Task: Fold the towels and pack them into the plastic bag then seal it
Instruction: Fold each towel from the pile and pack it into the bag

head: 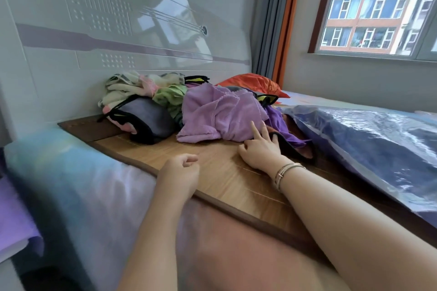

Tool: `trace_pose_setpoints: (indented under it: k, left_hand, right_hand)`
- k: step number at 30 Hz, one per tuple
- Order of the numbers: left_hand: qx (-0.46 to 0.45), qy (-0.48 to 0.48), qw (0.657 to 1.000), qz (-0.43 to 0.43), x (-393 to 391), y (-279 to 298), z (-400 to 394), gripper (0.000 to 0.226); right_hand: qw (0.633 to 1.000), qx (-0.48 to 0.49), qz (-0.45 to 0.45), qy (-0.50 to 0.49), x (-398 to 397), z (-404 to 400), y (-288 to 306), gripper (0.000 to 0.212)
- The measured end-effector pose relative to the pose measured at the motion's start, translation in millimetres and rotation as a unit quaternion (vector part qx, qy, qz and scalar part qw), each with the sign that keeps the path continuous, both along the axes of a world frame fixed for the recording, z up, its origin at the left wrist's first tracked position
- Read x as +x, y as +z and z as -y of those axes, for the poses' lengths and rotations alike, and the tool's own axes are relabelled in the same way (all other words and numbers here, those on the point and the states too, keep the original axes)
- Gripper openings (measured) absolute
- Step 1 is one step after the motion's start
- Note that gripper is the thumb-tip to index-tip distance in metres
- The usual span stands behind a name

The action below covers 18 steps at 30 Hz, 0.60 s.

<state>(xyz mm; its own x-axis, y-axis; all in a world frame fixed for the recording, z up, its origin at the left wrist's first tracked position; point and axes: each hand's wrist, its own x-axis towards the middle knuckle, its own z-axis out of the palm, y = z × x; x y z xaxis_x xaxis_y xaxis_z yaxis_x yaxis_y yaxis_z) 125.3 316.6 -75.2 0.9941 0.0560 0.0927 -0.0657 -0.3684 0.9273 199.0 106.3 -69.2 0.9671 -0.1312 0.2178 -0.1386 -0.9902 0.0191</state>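
Reaching with our right hand (257, 149), fingers spread on the unfolded towels (217, 113) beside the bag (369, 139), left hand (182, 170) loosely curled and holding nothing, we judge nothing is folded yet.

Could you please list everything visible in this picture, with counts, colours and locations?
lilac towel: one, light purple, crumpled mid-mat
grey towel: one, grey with black edging, left of the lilac one
pale cloths: a heap, cream, pink and green, against the headboard
orange cloth: one, behind the pile
plastic bag: one, clear over dark blue, on the right
bamboo mat: one, brown, on the bed
window: one, upper right
bracelets: gold, right wrist
left hand: loosely curled, holding nothing
right hand: fingers reaching to the lilac towel
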Motion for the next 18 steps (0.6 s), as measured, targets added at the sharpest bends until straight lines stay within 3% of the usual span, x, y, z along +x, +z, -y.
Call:
trace_pose_setpoints:
  k: [4,10,14,18]
  left_hand:
    - [0.026,0.005,1.0,-0.003,11,-5,2,0.017]
    - [0.017,0.009,1.0,0.003,-8,3,7,0.019]
    - [-0.013,-0.011,0.999,0.032,-40,13,18,0.027]
    - [0.014,-0.033,0.999,0.037,-79,8,33,0.038]
  right_hand:
    - [0.999,-0.013,-0.02,0.026,14,2,0,0.053]
    - [0.992,-0.041,0.064,0.104,-43,-6,13,0.032]
    - [0.983,0.015,0.094,0.157,-108,-15,19,0.035]
    - [0.972,0.102,0.09,0.193,-187,-15,20,0.037]
